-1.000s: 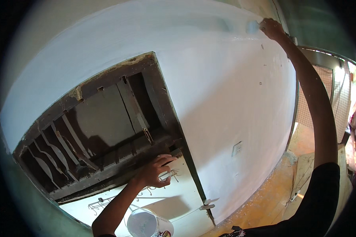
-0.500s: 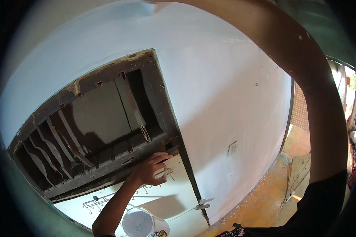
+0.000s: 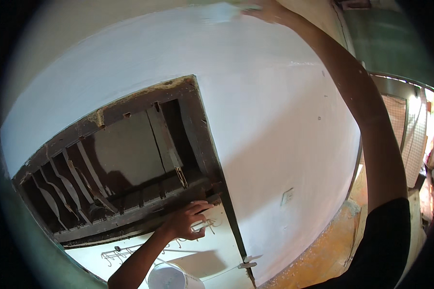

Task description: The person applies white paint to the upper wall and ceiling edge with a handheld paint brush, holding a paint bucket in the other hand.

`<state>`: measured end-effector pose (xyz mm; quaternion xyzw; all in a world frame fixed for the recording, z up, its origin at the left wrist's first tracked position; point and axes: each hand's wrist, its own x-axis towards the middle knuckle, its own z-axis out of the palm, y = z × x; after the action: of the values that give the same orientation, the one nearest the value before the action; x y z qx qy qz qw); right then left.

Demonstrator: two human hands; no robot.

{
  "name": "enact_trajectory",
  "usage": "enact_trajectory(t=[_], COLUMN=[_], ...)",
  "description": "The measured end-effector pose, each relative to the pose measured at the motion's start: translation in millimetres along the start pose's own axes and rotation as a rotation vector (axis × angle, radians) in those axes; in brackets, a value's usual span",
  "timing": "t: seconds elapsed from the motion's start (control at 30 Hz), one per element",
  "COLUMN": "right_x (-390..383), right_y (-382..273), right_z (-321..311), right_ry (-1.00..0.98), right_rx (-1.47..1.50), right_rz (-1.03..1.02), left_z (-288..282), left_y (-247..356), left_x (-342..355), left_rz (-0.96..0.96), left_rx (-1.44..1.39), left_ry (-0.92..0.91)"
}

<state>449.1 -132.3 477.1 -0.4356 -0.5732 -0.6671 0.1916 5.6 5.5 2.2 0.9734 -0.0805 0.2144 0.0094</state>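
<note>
My right hand [image 3: 267,10], blurred at the top, is closed on what looks like a paintbrush [image 3: 222,12]. Its pale, wide head is smeared by motion against the upper wall, where white meets beige. Lower down, my left hand [image 3: 190,221] has its fingers curled on the bottom rail of a dark wooden frame [image 3: 200,103], near the lower right corner. Slatted openings and a pale panel fill this frame. Just below the left hand is a wire hook rack [image 3: 120,252] on a white door panel [image 3: 214,241]. A white bucket [image 3: 193,282] is under the rack, its contents unclear.
White wall [image 3: 275,120] stretches right of the frame, with a socket plate [image 3: 287,196] low on it. A slide bolt [image 3: 247,264] sits at the door's edge. An orange-tan floor [image 3: 318,250] lies far below, and a bright doorway [image 3: 414,135] opens at right.
My view has tilted up, so the frame and bucket sit lower. My right hand has come into sight, and its tool has moved right along the wall. The left hand keeps its place.
</note>
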Motion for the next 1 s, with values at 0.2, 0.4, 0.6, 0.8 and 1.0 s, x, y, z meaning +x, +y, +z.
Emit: enact_trajectory(t=[0.2, 0.4, 0.6, 0.8, 1.0], right_x=[-166, -148, 60, 152, 106], right_y=[108, 137, -26, -183, -214], right_z=[-37, -63, -61, -130, -138], right_ry=[-0.373, -0.801, -0.717, -0.497, -0.425], right_rx=[-0.300, -0.800, -0.645, 0.117, 0.089], right_rz=[0.594, 0.326, 0.270, 0.338, -0.020], left_z=[-1, 0, -1, -2, -1], left_y=[-2, -6, -3, 2, 1], left_x=[6, 7, -6, -5, 1], left_rz=[0.004, 0.047, -0.012, -0.053, -0.025], left_rx=[-0.038, -0.064, 0.027, -0.013, -0.024], left_ry=[-0.014, -0.012, 0.017, 0.021, -0.004])
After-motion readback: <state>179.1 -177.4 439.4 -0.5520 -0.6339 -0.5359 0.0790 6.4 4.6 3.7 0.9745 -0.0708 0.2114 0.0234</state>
